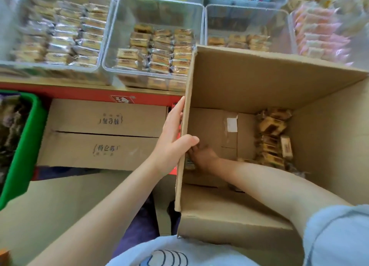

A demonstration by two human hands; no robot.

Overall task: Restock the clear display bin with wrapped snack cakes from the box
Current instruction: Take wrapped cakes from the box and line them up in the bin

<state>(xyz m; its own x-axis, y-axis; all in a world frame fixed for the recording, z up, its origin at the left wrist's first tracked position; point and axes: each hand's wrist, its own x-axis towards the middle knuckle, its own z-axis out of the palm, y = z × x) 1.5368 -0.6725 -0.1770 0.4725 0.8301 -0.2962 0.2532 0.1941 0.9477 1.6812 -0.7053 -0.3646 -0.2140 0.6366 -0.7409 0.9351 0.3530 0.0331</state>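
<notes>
Down inside the cardboard box [249,82], reaching with the right hand [203,155] toward the near-left corner of the floor, fingers pointing left and partly hidden behind the left wall. Impossible to tell whether gripping anything or merely feeling about; a single wrapped piece [189,163] showing just beside those fingers, close against the wall. Steadying from outside with the left hand [173,139]: fingers lying straight along the outer face of that wall, thumb hooking over its top edge, so pinching the cardboard between them.

Lying well apart from the reaching fingers, the main heap of snack cakes [273,137], piled against the right wall and running in a line from the near side to the far side. Clearly the nearer hand for that heap being the right one, needing a sweep rightward across the bare floor of the box. Plenty of open room between; tall walls, though, forcing a lift straight up before heading out.

Waiting beyond the far-left corner, the clear display bin [111,66], only partly filled, with space above its rows.
</notes>
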